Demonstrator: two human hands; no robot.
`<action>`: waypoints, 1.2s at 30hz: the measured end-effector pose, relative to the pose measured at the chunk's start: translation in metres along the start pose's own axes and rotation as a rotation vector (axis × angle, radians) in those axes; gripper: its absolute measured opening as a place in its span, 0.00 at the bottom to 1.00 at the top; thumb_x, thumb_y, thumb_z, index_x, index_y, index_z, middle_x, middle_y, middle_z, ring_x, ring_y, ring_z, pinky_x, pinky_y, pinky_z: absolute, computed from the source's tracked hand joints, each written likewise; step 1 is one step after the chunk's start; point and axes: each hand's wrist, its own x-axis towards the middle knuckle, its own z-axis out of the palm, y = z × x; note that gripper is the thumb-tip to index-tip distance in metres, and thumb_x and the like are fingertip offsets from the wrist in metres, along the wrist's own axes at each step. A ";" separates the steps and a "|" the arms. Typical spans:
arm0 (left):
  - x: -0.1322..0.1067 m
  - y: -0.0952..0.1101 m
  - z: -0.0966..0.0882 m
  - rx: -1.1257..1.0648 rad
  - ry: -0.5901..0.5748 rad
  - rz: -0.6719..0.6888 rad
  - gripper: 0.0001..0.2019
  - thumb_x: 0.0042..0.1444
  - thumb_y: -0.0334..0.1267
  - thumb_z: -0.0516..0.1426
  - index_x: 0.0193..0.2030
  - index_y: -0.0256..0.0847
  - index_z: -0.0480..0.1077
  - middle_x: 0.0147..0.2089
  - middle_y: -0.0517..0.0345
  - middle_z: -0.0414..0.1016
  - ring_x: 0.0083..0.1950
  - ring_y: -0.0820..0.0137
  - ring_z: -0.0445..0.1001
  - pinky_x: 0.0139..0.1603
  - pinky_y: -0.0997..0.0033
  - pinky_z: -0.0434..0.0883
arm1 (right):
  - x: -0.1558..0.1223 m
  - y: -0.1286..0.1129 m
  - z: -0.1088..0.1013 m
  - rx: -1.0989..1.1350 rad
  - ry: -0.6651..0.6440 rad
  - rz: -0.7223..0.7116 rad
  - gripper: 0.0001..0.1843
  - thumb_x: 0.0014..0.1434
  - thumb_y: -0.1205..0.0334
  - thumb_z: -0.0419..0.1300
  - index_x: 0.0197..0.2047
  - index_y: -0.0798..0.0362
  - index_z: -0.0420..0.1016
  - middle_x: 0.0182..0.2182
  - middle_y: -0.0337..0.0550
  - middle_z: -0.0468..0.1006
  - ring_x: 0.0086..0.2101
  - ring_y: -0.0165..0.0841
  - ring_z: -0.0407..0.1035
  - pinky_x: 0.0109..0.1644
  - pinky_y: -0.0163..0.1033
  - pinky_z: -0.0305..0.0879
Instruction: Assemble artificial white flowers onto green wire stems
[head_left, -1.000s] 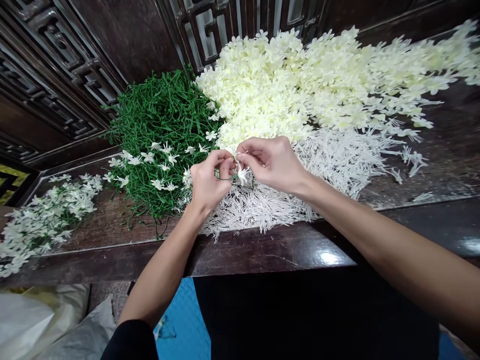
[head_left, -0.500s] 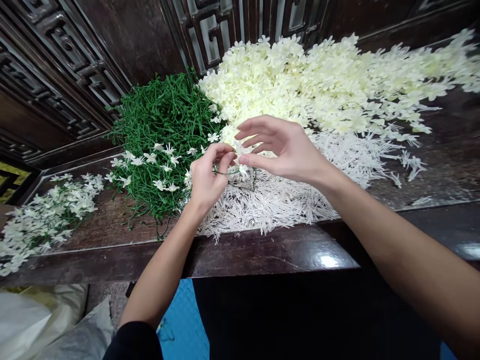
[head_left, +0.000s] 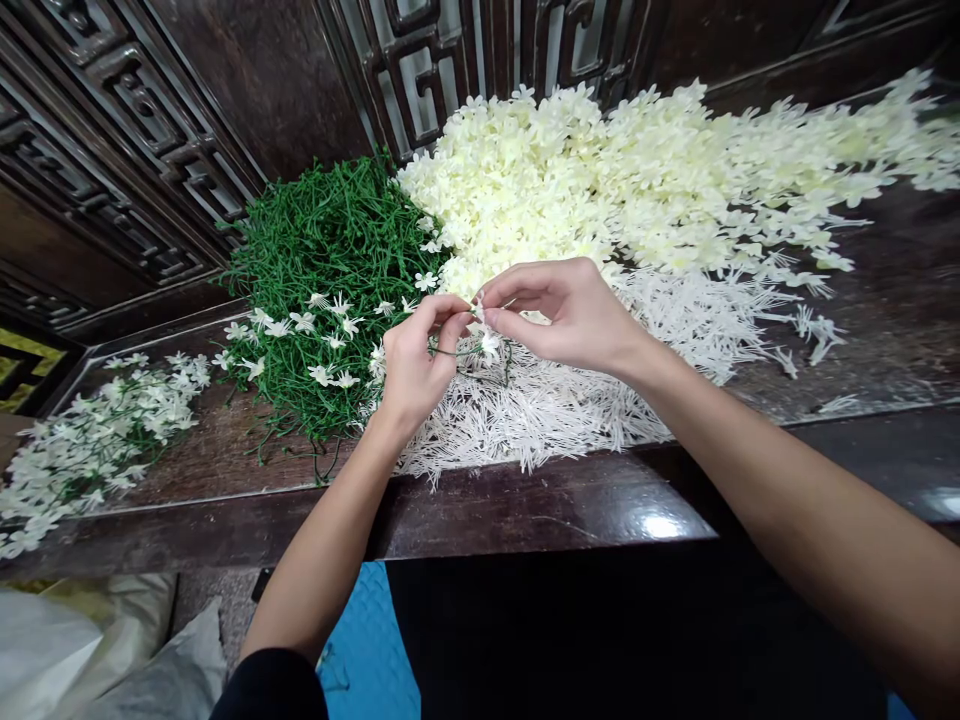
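Between thumb and fingers, my left hand (head_left: 417, 358) pinches a thin green plastic flower stem (head_left: 466, 351), with a small white flower (head_left: 490, 345) hanging from one branch. My right hand (head_left: 581, 315) meets it at the stem's tip, thumb and forefinger closed on a small white flower piece (head_left: 480, 309), partly hidden by the fingertips. Beneath both hands lies a heap of white stringy stamens (head_left: 525, 420). Behind them is a pile of loose cream flower heads (head_left: 525, 190). Left of my left hand, a heap of green stems (head_left: 322, 230) has several white flowers on its front.
Stems with white flowers (head_left: 112, 425) lie at the left of the dark wooden bench (head_left: 217, 450). A carved wooden lattice back (head_left: 420, 75) rises behind the piles. Pale sacks (head_left: 142, 640) sit on the floor at lower left.
My right hand's fingers, spread half a second ago, have come together at the stem's tip. My left hand keeps its pinch on the stem. The view has shifted slightly.
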 end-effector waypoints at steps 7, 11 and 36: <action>-0.001 0.000 0.000 -0.015 0.011 0.014 0.03 0.62 0.29 0.57 0.40 0.40 0.71 0.33 0.62 0.79 0.30 0.78 0.79 0.32 0.80 0.76 | 0.001 0.004 0.001 -0.139 -0.036 -0.053 0.08 0.58 0.66 0.59 0.37 0.56 0.80 0.35 0.48 0.82 0.36 0.36 0.77 0.45 0.50 0.78; -0.003 0.001 0.001 0.015 0.027 0.031 0.04 0.61 0.27 0.57 0.38 0.40 0.71 0.31 0.62 0.79 0.28 0.79 0.78 0.29 0.82 0.75 | 0.000 0.011 0.007 -0.249 -0.041 -0.145 0.08 0.60 0.69 0.55 0.35 0.55 0.76 0.33 0.46 0.81 0.34 0.34 0.74 0.38 0.46 0.76; -0.005 -0.006 0.000 0.224 -0.053 0.122 0.05 0.65 0.30 0.53 0.43 0.41 0.69 0.36 0.57 0.80 0.32 0.75 0.78 0.34 0.74 0.74 | 0.002 0.002 0.002 0.243 -0.103 0.179 0.24 0.56 0.55 0.68 0.55 0.52 0.73 0.49 0.49 0.77 0.48 0.41 0.74 0.49 0.48 0.75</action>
